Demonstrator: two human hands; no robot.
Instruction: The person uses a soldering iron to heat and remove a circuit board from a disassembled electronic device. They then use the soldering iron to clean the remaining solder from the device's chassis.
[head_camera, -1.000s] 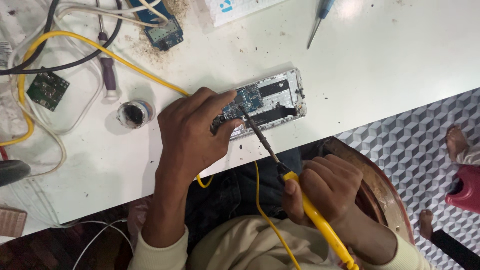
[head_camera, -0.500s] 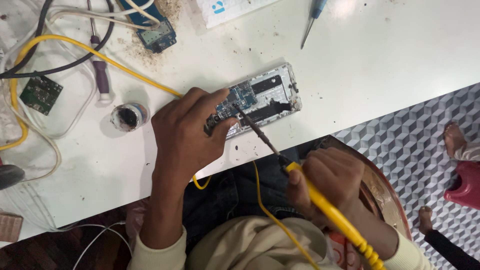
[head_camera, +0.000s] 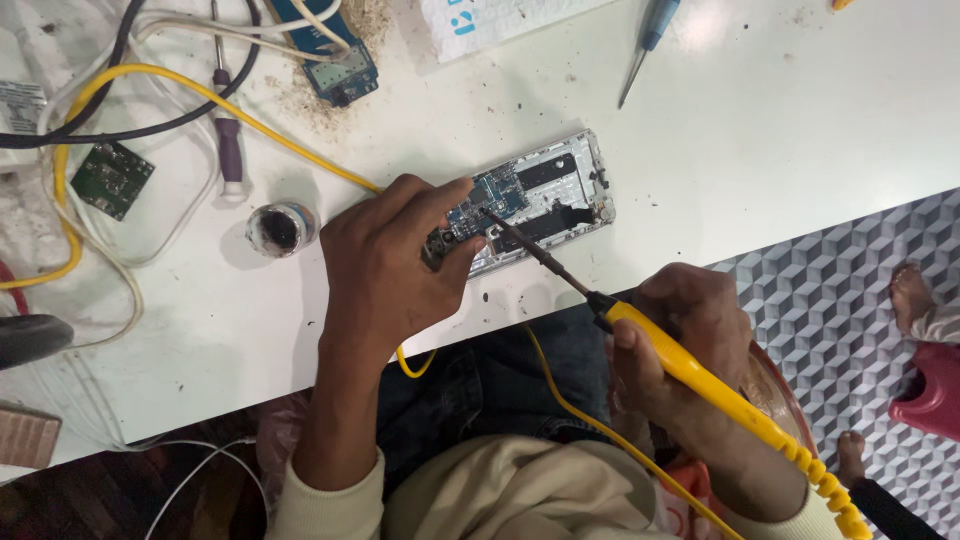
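Observation:
An opened phone (head_camera: 545, 195) lies on the white table (head_camera: 760, 130), its blue circuit board exposed. My left hand (head_camera: 390, 265) presses down on the phone's left end, fingers curled over the board. A yellow-handled soldering iron (head_camera: 690, 375) sits in my right hand (head_camera: 685, 345), off the table edge above my lap. The iron's dark tip (head_camera: 490, 214) touches the board just beside my left fingertips. Its yellow cord loops down across my lap.
A small round tin (head_camera: 280, 227) stands left of my left hand. A green circuit board (head_camera: 112, 178), a purple-handled screwdriver (head_camera: 228, 130), another blue board (head_camera: 340, 65) and tangled cables fill the table's left. A blue screwdriver (head_camera: 648, 40) lies at the back. Someone's feet (head_camera: 910, 300) show at right.
The view has shifted slightly. The iron's tip has moved a little left along the board towards my left fingers; my left hand still holds the phone down.

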